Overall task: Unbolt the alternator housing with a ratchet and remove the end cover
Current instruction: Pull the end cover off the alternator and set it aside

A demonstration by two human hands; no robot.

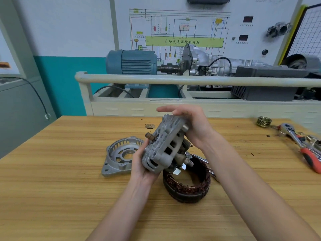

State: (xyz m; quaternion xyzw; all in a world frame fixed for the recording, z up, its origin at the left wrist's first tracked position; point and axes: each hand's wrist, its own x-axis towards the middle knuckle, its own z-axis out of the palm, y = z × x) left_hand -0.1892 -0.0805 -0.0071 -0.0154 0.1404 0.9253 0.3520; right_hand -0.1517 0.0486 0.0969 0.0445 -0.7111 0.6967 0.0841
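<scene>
Above the wooden table (60,188) I hold a grey alternator housing half (165,146), tilted, with the rotor and its shaft still in it. My left hand (140,164) cups its lower left edge, thumb near the shaft stub. My right hand (192,124) grips its upper right side, the index finger stretched out over the top. A removed grey end cover (119,155) lies flat on the table to the left. The stator ring with copper windings (187,183) sits just below the held part. The ratchet (300,143), with a red grip, lies at the far right.
A brass-coloured grooved pulley (264,121) rests near the table's back right corner. Small bolts lie by the ratchet. A hole (149,126) marks the tabletop behind my hands. Behind the table stands a training bench with a cream rail (173,80), a blue motor (133,62) and a gearbox.
</scene>
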